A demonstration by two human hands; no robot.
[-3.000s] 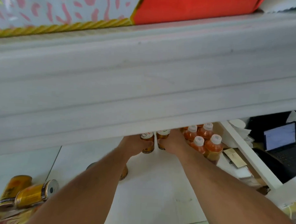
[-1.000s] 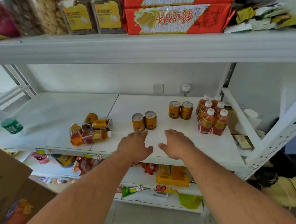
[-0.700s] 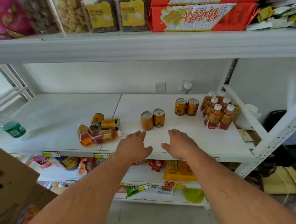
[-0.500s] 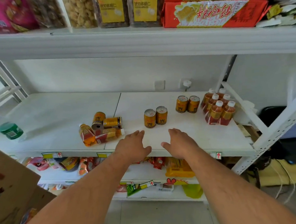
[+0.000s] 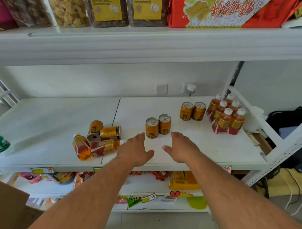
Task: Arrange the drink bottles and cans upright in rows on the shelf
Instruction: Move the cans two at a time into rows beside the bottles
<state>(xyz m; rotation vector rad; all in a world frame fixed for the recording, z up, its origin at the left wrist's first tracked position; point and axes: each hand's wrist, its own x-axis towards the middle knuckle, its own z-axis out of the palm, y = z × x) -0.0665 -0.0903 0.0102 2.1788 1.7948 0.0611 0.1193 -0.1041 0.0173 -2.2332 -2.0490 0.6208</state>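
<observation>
1. The white metal shelf (image 5: 205,150) carries every drink, and your two bare hands hover over its front edge.
2. The cluster of six amber plastic tea bottles with white caps (image 5: 226,116) stands upright in two rows at the right end of the shelf.
3. Two more amber bottles with red labels (image 5: 94,147) lie on their sides left of centre, near the front edge.
4. Two gold cans (image 5: 104,130) lie tipped over, touching those fallen bottles from behind.
5. A pair of upright gold cans (image 5: 158,125) stands just beyond your fingertips; another upright pair (image 5: 192,111) stands further back, beside the six bottles.
6. Your left hand (image 5: 134,150) is spread flat, palm down, gripping nothing.
7. Your right hand (image 5: 182,148) is likewise spread and empty.
</observation>
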